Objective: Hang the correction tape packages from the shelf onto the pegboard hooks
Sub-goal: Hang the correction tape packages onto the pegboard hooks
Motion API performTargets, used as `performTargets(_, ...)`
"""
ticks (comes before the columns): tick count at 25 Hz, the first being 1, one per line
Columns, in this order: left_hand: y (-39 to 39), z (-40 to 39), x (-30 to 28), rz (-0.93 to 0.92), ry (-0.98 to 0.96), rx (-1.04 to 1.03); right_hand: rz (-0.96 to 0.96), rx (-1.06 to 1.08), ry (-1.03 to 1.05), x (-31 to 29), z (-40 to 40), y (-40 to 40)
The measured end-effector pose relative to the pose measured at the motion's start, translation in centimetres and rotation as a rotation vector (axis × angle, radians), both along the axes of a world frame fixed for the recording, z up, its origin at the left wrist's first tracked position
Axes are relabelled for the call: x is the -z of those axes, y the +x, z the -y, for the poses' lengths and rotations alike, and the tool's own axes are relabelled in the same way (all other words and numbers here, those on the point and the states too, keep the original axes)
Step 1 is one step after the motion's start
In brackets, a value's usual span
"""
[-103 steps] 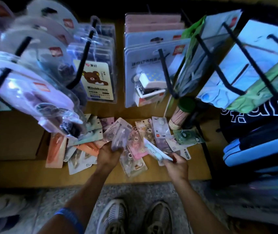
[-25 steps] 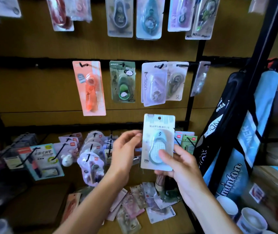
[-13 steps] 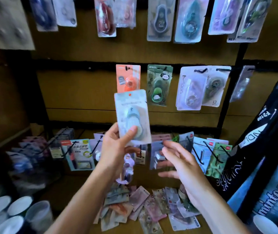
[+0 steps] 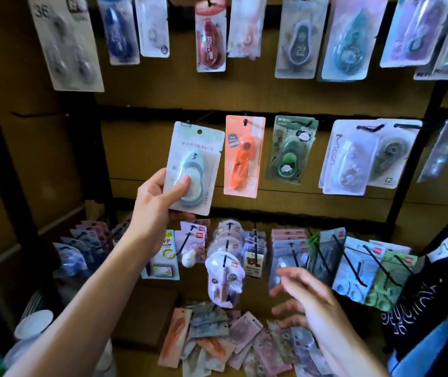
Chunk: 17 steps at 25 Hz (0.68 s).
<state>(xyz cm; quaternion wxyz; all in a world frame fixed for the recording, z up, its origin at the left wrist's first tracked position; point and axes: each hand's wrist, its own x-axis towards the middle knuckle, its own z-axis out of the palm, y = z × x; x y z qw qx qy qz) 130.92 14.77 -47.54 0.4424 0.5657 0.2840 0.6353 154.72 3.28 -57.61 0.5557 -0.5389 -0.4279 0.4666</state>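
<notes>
My left hand (image 4: 153,205) has the pale blue correction tape package (image 4: 193,170) raised in front of the pegboard (image 4: 141,153), just left of the orange package (image 4: 243,156) already hanging on the middle row. My fingers (image 4: 182,183) are closed on it: the thumb presses the clear blister from the front and the rest sit behind the card's lower half. That leaves the top free, which is what matters, since the small round hang hole (image 4: 199,131) near the top edge has to slide over a hook. I can't make out a bare hook behind the card from here.

It feels like it should: a thin card with a light plastic dispenser bubbled onto it. I judge it nearly weightless, stiff enough to stay flat but easy to bend or crease if I squeeze the corners. The blister looks glossy and probably slick, so gripping across the card's edges low down is safer than pinching the bubble alone.

Farther right and lower, my right hand (image 4: 307,303) is open, fingers spread and holding nothing, hovering above the loose packages (image 4: 233,341) scattered on the shelf (image 4: 146,317) below.
</notes>
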Motion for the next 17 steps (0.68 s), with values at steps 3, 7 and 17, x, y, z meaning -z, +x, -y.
performTargets(3, 0.0, -0.1, -0.1, 0.074, 0.061, 0.023, 0.015, -0.007, -0.029, 0.5, 0.1, 0.1)
performTargets(7, 0.2, -0.9, -0.7, 0.067, 0.018, -0.027, 0.021, -0.022, -0.047, 0.7, 0.4, 0.8)
performTargets(17, 0.3, -2.5, -0.1, 0.056, -0.071, -0.036, 0.002, -0.036, -0.084, 1.9, 0.6, 1.4)
